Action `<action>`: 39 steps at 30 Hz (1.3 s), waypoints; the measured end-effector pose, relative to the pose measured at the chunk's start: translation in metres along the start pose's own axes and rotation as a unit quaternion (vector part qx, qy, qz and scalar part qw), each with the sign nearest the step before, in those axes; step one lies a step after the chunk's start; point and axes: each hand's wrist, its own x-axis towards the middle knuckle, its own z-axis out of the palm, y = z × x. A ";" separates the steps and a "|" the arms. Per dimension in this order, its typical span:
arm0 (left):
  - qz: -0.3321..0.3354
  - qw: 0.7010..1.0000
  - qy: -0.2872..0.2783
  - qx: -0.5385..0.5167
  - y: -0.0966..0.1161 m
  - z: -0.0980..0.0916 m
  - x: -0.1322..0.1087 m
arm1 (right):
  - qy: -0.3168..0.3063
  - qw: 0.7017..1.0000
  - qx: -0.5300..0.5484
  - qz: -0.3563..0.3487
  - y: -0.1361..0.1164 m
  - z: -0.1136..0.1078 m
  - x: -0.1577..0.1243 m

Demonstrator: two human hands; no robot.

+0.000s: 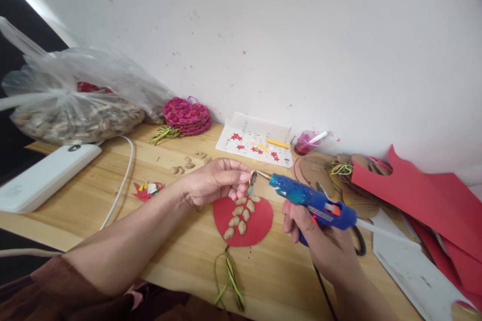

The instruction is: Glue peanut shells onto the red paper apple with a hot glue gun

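My left hand [214,180] pinches a small nut shell [254,177], its dark side turned toward the nozzle. My right hand [324,246] is closed around the handle of a blue glue gun [297,193], a white glue stick [387,234] poking out of its back. The nozzle tip is right at the shell; whether they touch I cannot tell. Beneath both hands lies a red paper disc [260,225] bearing two slanting rows of tan nut shells [234,221]. Green and dark cords [229,281] trail from its near edge.
Loose shells [189,165] and red scraps [145,191] lie leftward, near a white power strip [48,175] and a bag of shells [90,120]. Pink discs [187,115], a paper sheet [241,128] and a cup [304,144] line the wall. Red sheets [422,195] cover the right.
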 end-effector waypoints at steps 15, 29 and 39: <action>0.014 1.000 -0.001 0.004 0.001 0.000 0.000 | 0.013 1.000 -0.005 0.007 0.001 0.001 -0.001; 0.039 0.999 -0.008 -0.006 0.000 0.000 0.000 | 0.032 0.999 0.020 0.003 -0.007 0.004 0.000; 0.108 0.994 -0.012 -0.030 -0.001 -0.002 0.003 | -0.008 0.999 0.025 -0.031 -0.015 0.007 -0.001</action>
